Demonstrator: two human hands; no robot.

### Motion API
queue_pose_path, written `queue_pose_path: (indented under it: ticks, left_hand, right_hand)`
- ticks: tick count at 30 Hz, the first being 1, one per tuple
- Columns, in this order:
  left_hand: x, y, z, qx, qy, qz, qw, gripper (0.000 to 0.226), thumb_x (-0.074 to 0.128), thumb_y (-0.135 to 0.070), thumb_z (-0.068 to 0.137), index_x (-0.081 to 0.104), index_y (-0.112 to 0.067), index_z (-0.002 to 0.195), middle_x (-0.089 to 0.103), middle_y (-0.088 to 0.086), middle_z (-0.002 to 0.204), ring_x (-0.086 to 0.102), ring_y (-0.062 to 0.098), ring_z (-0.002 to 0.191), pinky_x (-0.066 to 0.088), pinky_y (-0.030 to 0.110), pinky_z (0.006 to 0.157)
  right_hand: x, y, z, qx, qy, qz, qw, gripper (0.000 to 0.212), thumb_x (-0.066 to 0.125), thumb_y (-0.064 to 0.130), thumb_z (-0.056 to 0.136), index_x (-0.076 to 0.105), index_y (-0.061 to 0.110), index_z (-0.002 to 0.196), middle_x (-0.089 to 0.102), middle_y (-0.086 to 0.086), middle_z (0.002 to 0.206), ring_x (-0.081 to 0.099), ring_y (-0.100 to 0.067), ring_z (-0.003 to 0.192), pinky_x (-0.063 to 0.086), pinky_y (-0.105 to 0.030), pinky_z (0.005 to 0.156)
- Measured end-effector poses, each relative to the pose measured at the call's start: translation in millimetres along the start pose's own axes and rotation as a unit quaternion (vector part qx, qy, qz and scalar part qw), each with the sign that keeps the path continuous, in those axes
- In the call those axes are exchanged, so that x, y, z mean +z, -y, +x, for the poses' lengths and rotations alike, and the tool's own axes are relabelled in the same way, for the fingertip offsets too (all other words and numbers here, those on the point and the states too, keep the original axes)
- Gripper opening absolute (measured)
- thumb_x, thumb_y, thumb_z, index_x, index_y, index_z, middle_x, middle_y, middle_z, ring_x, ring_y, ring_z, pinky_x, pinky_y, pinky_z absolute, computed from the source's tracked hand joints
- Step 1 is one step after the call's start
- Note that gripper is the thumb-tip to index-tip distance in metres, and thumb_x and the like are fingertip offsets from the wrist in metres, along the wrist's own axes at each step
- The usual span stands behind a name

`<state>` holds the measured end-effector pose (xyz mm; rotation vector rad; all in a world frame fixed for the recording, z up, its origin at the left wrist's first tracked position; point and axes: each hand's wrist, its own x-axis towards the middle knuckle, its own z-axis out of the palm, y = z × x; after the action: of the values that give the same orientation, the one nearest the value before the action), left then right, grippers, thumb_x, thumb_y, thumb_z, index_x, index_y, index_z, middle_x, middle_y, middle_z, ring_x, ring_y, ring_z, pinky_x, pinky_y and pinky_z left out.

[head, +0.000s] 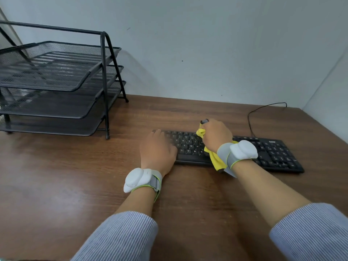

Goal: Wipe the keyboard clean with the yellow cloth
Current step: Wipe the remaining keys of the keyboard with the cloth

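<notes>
The right hand (pixel 216 135) was curled tight around the yellow cloth (pixel 216 159), bunched up in its fist, and pressed it on the middle of the black keyboard (pixel 273 153). A small dark thing poked out past the knuckles, too blurry to tell what. The left hand (pixel 157 149) lay flat, fingers spread a little, on the keyboard's left end, holding nothing. White letters showed on the keys, like E, R, T, G, H, V, B. The keyboard sat on the brown desk (pixel 56 185) near the right side, its cord (pixel 252 115) going back toward the wall. A black mesh tray rack (pixel 62 87) stood far left, with lots of bare desk between.
</notes>
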<state>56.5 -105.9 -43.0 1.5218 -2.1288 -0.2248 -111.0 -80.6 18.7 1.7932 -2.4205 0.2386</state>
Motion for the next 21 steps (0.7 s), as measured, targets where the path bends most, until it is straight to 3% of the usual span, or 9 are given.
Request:
queue_pose_path:
  ticks: [3, 7, 11, 17, 21]
  left_hand:
    - [-1, 0, 1, 0.000, 0.004, -0.008, 1.000, 0.054, 0.038, -0.031, 0.090, 0.038, -0.010, 0.139, 0.031, 0.002, 0.151, 0.019, 0.018, 0.141, 0.021, 0.048, 0.112]
    - [-2, 0, 0, 0.001, 0.005, -0.009, 1.000, 0.053, 0.039, -0.030, 0.091, 0.038, -0.009, 0.139, 0.032, 0.002, 0.151, 0.020, 0.018, 0.141, 0.022, 0.048, 0.111]
    - [-1, 1, 0, 0.005, 0.002, 0.006, 1.000, 0.051, 0.040, -0.030, 0.092, 0.039, -0.010, 0.139, 0.033, 0.003, 0.150, 0.022, 0.019, 0.140, 0.023, 0.048, 0.111]
    - [1, 1, 0, 0.002, -0.006, 0.000, 1.000, 0.051, 0.040, -0.029, 0.091, 0.040, -0.010, 0.138, 0.034, 0.002, 0.150, 0.022, 0.019, 0.140, 0.022, 0.047, 0.111]
    - [2, 2, 1, 0.004, -0.010, 0.005, 1.000, 0.051, 0.040, -0.030, 0.091, 0.041, -0.011, 0.138, 0.036, 0.002, 0.149, 0.023, 0.019, 0.139, 0.023, 0.047, 0.110]
  right_hand:
    - [0, -1, -11, 0.033, -0.021, 0.009, 0.999, 0.033, 0.049, 0.010, 0.087, 0.056, 0.012, 0.119, 0.052, -0.015, 0.116, 0.049, -0.038, 0.108, 0.039, -0.038, 0.072]
    - [3, 32, -21, -0.091, -0.021, 0.060, 0.994, 0.034, 0.050, 0.003, 0.082, 0.062, 0.019, 0.109, 0.054, -0.014, 0.109, 0.049, -0.036, 0.104, 0.041, -0.037, 0.076]
    - [4, 45, -35, -0.188, -0.011, 0.062, 0.980, 0.036, 0.047, 0.002, 0.084, 0.066, 0.022, 0.107, 0.053, -0.011, 0.102, 0.046, -0.033, 0.098, 0.034, -0.036, 0.070]
    - [-5, 19, -37, -0.138, -0.003, 0.021, 0.990, 0.040, 0.051, 0.000, 0.083, 0.062, 0.020, 0.116, 0.051, -0.010, 0.112, 0.044, -0.034, 0.106, 0.039, -0.040, 0.079]
    - [-6, 29, -39, -0.227, 0.001, -0.043, 0.973, 0.035, 0.052, -0.002, 0.082, 0.064, 0.018, 0.108, 0.049, -0.008, 0.113, 0.042, -0.033, 0.105, 0.032, -0.037, 0.074]
